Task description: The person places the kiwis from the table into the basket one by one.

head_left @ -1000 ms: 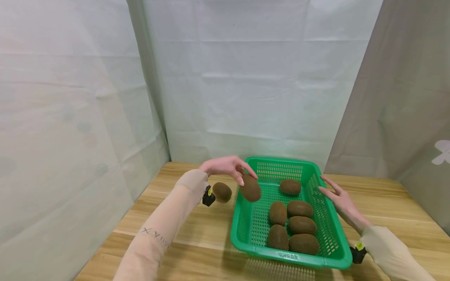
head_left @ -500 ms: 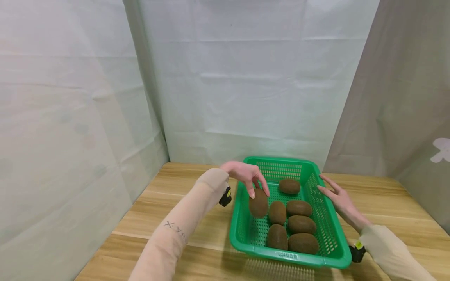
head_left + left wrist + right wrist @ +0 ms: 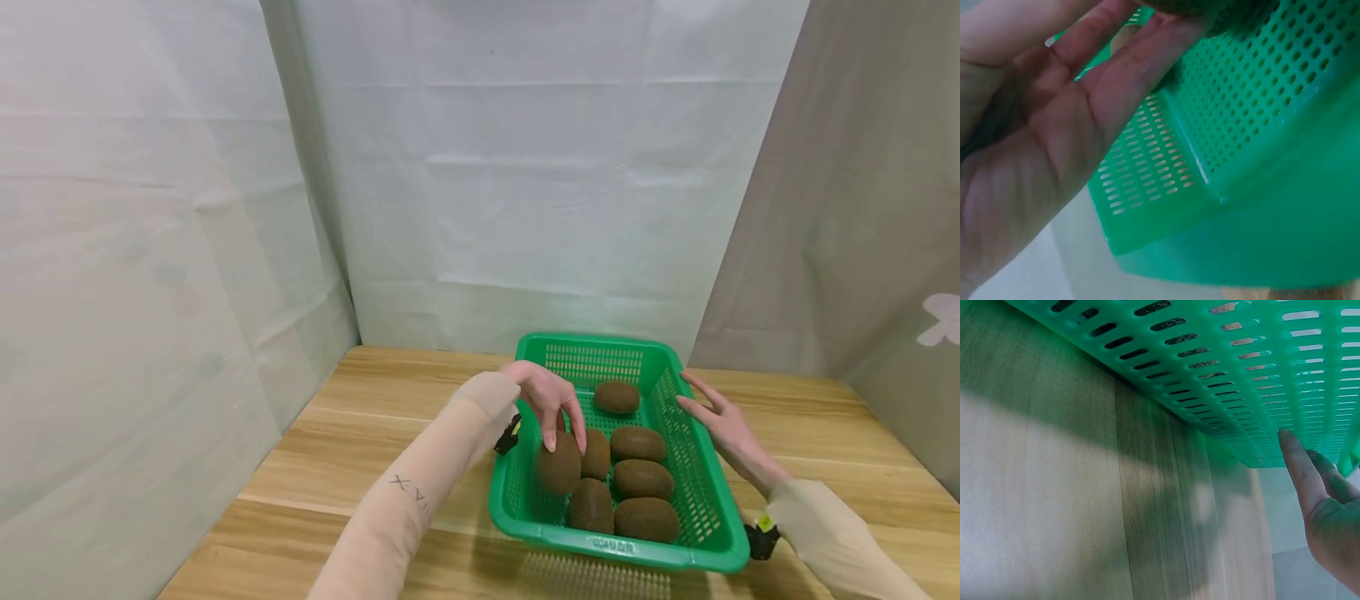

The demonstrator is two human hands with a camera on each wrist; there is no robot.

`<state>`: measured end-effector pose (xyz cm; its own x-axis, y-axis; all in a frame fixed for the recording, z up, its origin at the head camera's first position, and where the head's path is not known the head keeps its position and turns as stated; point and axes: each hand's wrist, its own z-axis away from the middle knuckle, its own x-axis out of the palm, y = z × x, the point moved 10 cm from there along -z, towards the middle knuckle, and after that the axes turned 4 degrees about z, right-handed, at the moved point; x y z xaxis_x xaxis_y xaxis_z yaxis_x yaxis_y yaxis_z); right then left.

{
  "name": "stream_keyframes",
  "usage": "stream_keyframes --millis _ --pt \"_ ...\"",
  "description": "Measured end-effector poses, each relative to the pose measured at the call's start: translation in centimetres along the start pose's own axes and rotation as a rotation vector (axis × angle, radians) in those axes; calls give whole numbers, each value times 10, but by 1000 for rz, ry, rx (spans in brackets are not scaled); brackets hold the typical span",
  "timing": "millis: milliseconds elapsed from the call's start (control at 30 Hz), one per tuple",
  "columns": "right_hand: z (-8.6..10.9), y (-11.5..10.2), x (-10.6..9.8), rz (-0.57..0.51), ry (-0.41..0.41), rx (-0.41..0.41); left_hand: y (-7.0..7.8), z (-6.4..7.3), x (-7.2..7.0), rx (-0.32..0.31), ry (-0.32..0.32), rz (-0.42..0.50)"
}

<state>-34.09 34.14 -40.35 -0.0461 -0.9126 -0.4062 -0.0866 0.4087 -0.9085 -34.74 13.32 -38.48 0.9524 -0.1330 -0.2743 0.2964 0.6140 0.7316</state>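
Note:
My left hand [image 3: 551,402] pinches a brown kiwi [image 3: 559,467] by its upper end, inside the left part of a green plastic basket [image 3: 504,508]. Close beside it lie two kiwis placed lengthwise, one of them a front kiwi [image 3: 592,507]. In the left wrist view the held kiwi [image 3: 1179,5] shows only at the top edge, by the fingertips. My right hand [image 3: 731,429] rests with extended fingers against the basket's right side. From the right wrist, the fingers [image 3: 1302,472] are seen at the slotted outer wall.
Several more kiwis lie in the basket: a stacked column at the right, including a middle kiwi [image 3: 643,479], and a lone kiwi [image 3: 617,397] toward the back. The basket stands on a wooden table [image 3: 360,417]. White cloth [image 3: 517,208] hangs behind.
My left hand has carried the kiwi rightward and down, from over the basket's left rim into it. The forearm now covers the spot of the kiwi on the table. The right hand stays put.

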Motion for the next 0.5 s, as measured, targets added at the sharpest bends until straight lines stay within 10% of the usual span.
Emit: stream_keyframes --millis 333,500 --pt "-2 -2 3 -50 -11 2 -13 -15 8 -129 -67 -41" --pt "-2 -2 4 -49 -15 0 -78 -82 -23 -191 -118 -59"
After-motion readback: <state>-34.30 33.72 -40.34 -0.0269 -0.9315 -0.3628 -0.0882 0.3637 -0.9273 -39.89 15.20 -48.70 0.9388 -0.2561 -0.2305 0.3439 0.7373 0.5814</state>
